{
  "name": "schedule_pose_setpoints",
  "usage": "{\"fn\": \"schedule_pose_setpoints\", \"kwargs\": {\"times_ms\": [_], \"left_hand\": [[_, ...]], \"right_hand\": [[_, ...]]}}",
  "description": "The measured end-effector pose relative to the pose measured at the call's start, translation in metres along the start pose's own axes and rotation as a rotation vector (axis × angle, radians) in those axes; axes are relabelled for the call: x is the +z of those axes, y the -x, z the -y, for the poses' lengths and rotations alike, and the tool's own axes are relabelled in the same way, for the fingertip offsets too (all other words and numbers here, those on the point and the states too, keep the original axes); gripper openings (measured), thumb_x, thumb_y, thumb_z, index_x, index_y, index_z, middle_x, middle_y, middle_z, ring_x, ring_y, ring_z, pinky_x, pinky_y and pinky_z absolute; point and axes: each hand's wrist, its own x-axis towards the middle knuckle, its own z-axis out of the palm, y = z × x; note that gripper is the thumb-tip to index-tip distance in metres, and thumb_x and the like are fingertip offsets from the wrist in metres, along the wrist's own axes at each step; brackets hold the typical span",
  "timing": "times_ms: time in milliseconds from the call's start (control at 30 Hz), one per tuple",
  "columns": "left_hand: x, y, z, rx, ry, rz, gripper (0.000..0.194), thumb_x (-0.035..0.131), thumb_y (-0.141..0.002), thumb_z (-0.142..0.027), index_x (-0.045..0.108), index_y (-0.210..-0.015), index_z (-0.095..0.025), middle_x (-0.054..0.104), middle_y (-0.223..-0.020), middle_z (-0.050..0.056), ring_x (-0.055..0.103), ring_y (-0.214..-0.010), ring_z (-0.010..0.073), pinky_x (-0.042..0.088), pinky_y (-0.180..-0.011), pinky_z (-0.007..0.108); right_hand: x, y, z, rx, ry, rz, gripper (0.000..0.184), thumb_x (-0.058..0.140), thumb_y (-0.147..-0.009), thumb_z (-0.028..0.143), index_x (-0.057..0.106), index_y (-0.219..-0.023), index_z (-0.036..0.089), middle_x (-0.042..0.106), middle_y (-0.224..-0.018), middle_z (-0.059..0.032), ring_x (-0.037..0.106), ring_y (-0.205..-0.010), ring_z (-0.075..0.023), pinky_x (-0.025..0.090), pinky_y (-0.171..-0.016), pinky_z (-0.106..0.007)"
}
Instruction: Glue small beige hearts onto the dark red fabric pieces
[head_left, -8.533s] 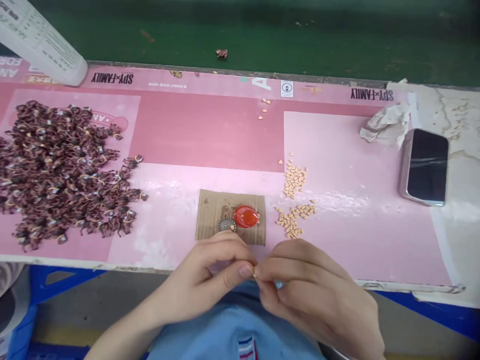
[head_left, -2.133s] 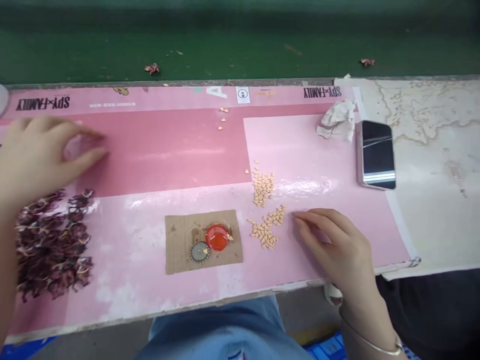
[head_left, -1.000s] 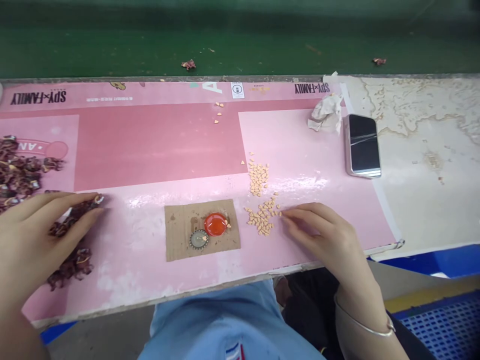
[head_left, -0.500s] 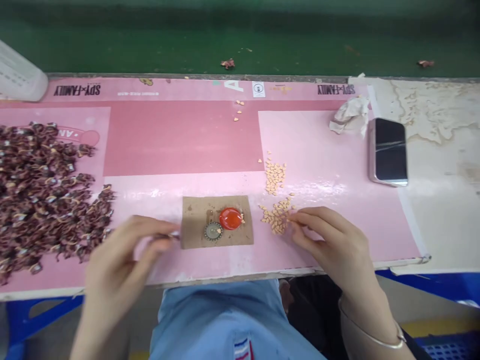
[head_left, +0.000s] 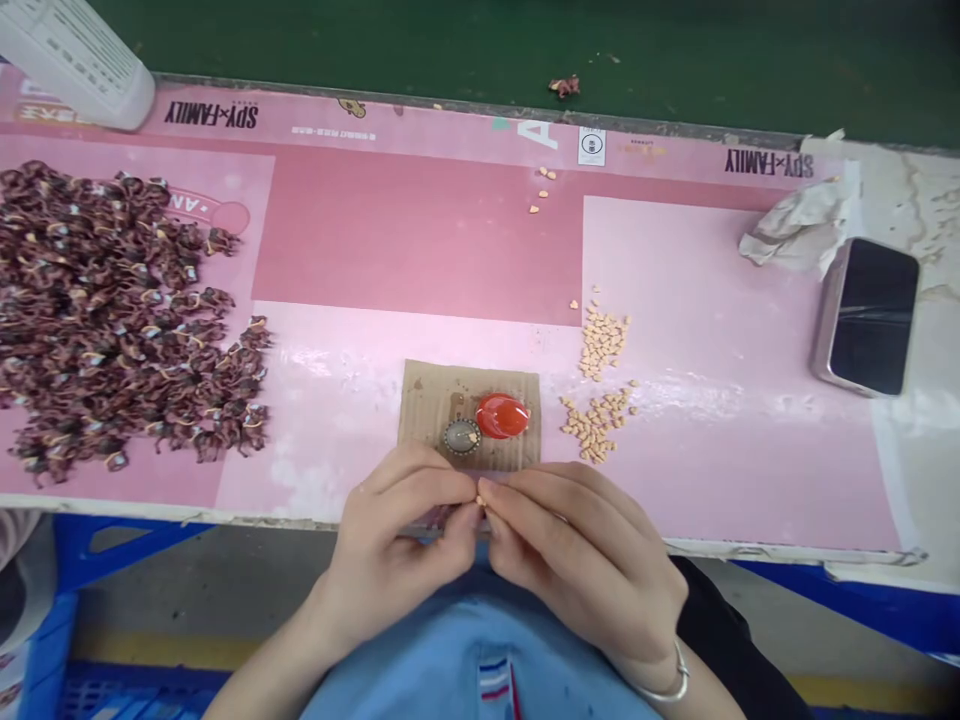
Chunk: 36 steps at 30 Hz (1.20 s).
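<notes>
The left hand (head_left: 397, 540) and right hand (head_left: 577, 565) come together just over the near edge of the desk, fingertips (head_left: 480, 510) meeting around a tiny tan chip (head_left: 480, 498); how firmly it is pinched is hard to tell at this size. The chip sits just in front of a cardboard square (head_left: 469, 415) near the middle of the near edge. On the square lie a glossy red cap (head_left: 502, 415) and, touching it, a toothed metal bottle cap (head_left: 461, 436) with a grey filling and a small tan speck; whether the red cap holds anything cannot be told. Right of the square are two loose piles of tan chips (head_left: 604, 340), with a few strays near the far edge. A large heap of dark red bundles (head_left: 127, 310) covers the left end of the pink desk mat (head_left: 412, 230). No bundle shows in either hand, and both piles and the heap look well stocked. A phone (head_left: 870, 315) and crumpled tissue (head_left: 795, 230) lie at the right end, a white plastic bottle (head_left: 75, 60) at the far left corner.
</notes>
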Motion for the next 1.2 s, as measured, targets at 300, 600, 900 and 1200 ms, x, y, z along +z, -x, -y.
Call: {"fn": "schedule_pose_setpoints", "kwargs": {"times_ms": [300, 600, 900, 1200], "left_hand": [[0.002, -0.005, -0.002, 0.063, -0.169, 0.030, 0.014, 0.060, -0.096, -0.007, 0.064, -0.090, -0.019, 0.068, -0.077, 0.002, 0.065, -0.068, 0.0120, 0.056, -0.063, 0.020], [-0.005, 0.009, 0.007, -0.079, -0.084, -0.045, 0.009, 0.072, -0.097, -0.018, 0.069, -0.105, -0.021, 0.074, -0.085, 0.002, 0.070, -0.069, 0.0113, 0.059, -0.063, 0.017], [-0.010, 0.011, 0.014, -0.027, -0.201, -0.069, 0.020, 0.073, -0.097, -0.015, 0.079, -0.112, -0.026, 0.074, -0.099, 0.001, 0.074, -0.084, 0.0118, 0.064, -0.072, 0.017], [-0.006, 0.014, 0.016, -0.010, -0.142, -0.117, 0.027, 0.069, -0.095, -0.001, 0.074, -0.114, -0.021, 0.076, -0.103, 0.002, 0.076, -0.090, 0.0114, 0.067, -0.084, 0.017]], "right_hand": [[0.004, -0.003, -0.001, 0.084, -0.057, 0.034, 0.012, 0.065, -0.095, 0.007, 0.064, -0.091, 0.019, 0.072, -0.077, -0.0010, 0.067, -0.069, -0.0121, 0.061, -0.067, -0.025], [-0.008, -0.003, -0.032, 0.115, 0.177, -0.021, 0.021, 0.068, -0.091, 0.006, 0.066, -0.094, 0.027, 0.074, -0.078, 0.0000, 0.071, -0.069, -0.0174, 0.059, -0.061, -0.030], [-0.002, -0.002, -0.040, 0.133, 0.244, -0.019, 0.022, 0.069, -0.092, 0.006, 0.063, -0.093, 0.028, 0.073, -0.079, 0.0009, 0.070, -0.068, -0.0168, 0.058, -0.063, -0.032], [-0.004, -0.002, -0.043, 0.127, 0.250, -0.002, 0.025, 0.069, -0.093, 0.005, 0.060, -0.096, 0.028, 0.072, -0.080, 0.0004, 0.070, -0.069, -0.0172, 0.058, -0.062, -0.033]]}}
